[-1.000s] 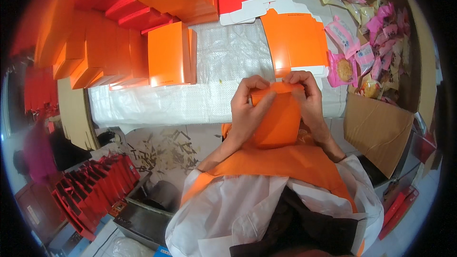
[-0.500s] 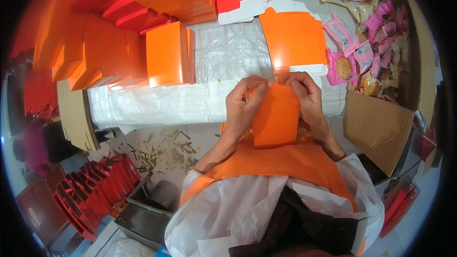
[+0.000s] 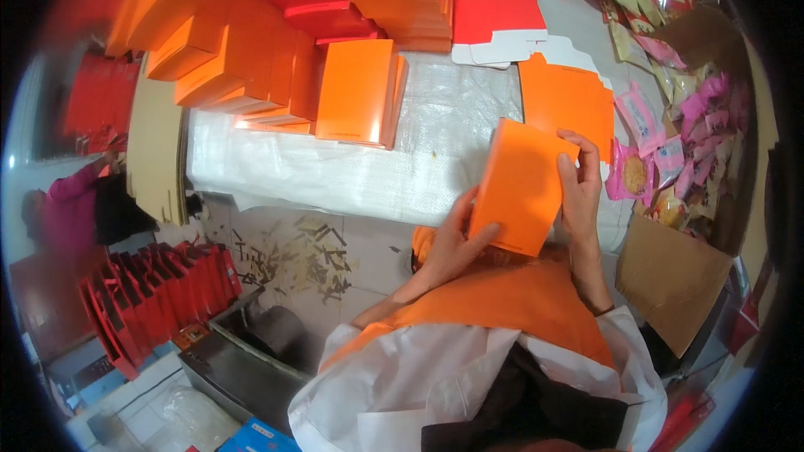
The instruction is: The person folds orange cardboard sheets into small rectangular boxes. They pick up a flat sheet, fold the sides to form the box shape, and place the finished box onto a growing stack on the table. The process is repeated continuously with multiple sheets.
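Observation:
An orange cardboard box (image 3: pixel 521 188) is held up between both hands, over the near edge of the table and close to my apron. My left hand (image 3: pixel 462 238) grips its lower left corner, thumb on the broad face. At the upper right edge, my right hand (image 3: pixel 579 184) grips the box with the thumb in front and fingers curled over the top corner. Just behind the box lies a stack of flat orange box blanks (image 3: pixel 569 100). Flat red blanks with white flaps (image 3: pixel 496 8) lie farther back.
Orange boxes (image 3: pixel 356 88) and red boxes (image 3: pixel 331 18) stand in rows at the back left. A carton (image 3: pixel 674 276) with wrapped snacks (image 3: pixel 641 117) is at the right. Red bags (image 3: pixel 159 301) stand at lower left, near paper strips (image 3: pixel 306 264) on the floor. A person (image 3: pixel 75 209) is at far left.
Both hands were together at the box's top edge. Now the left hand has slid down to its lower left, the right holds the upper right, and the box is tilted. The view has shifted left.

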Demonstrator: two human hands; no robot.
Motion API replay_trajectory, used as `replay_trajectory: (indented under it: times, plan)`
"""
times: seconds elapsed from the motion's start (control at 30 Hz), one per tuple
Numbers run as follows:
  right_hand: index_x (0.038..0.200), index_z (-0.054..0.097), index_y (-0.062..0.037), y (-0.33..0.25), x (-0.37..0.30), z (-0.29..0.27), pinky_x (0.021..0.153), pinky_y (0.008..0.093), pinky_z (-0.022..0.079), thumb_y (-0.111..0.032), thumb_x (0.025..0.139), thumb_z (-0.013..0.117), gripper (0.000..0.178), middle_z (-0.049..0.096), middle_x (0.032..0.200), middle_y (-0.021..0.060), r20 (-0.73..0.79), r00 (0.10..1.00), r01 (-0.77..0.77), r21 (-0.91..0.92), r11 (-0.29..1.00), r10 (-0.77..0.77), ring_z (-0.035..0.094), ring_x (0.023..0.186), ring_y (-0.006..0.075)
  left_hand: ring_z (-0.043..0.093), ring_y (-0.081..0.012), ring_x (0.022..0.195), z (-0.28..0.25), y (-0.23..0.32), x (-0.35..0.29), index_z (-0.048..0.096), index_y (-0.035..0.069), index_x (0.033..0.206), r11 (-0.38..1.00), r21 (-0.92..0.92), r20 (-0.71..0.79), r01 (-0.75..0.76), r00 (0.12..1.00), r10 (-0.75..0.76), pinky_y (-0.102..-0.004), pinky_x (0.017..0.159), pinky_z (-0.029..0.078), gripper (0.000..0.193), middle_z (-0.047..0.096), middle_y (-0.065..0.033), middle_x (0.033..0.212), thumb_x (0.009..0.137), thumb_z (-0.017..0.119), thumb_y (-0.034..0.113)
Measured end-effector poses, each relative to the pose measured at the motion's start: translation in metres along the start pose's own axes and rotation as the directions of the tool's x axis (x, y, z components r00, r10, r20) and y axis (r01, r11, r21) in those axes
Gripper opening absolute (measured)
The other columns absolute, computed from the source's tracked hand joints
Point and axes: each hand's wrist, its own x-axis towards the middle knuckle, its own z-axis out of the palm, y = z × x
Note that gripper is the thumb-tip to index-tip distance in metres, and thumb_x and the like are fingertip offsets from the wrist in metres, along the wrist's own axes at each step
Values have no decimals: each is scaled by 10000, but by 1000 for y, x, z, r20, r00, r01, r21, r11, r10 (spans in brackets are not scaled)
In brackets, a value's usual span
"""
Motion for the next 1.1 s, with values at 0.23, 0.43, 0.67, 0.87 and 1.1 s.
replay_trajectory:
  times: [0.23,0.43,0.67,0.87,1.1]
  plan:
    - [1191,388,-31,-23,14,29,759,252,445,-110,878,452,330,439,1204,100,71,996,37,231,972,-55,521,961,143,525,-168,990,-77,71,25,424,-13,1199,941,35,-580,-337,760,294,-288,839,435,386,532,-102,1103,869,500,172]
    - [1183,426,-8,-1,18,-13,821,293,423,-129,868,457,339,464,1204,99,-6,999,37,-79,996,-38,515,996,180,427,-254,1118,-127,76,46,427,-22,1191,621,780,-518,-80,474,712,-366,939,333,380,439,-158,1184,891,483,204]
    - [1271,320,34,46,26,-51,1033,449,156,-236,829,514,552,306,1340,193,143,964,194,-954,227,-223,267,1258,299,343,-350,1183,-18,32,66,409,-33,1191,630,623,-146,-464,722,676,-416,996,269,413,383,-204,1254,816,543,76]
    - [1313,223,41,61,-15,-44,1013,559,66,-286,792,586,714,238,1372,193,181,970,218,-942,254,-160,211,1293,299,396,-386,1117,46,13,116,374,-56,1207,826,537,199,-170,977,72,-409,926,333,455,421,-240,1199,811,543,94]
    - [1290,287,3,61,-26,-51,989,591,114,-224,750,635,681,268,1350,158,237,953,286,-910,302,-188,225,1278,299,492,-282,1010,78,-11,95,391,-43,1177,672,552,-35,-494,791,610,-352,827,402,386,485,-172,1127,831,520,72]
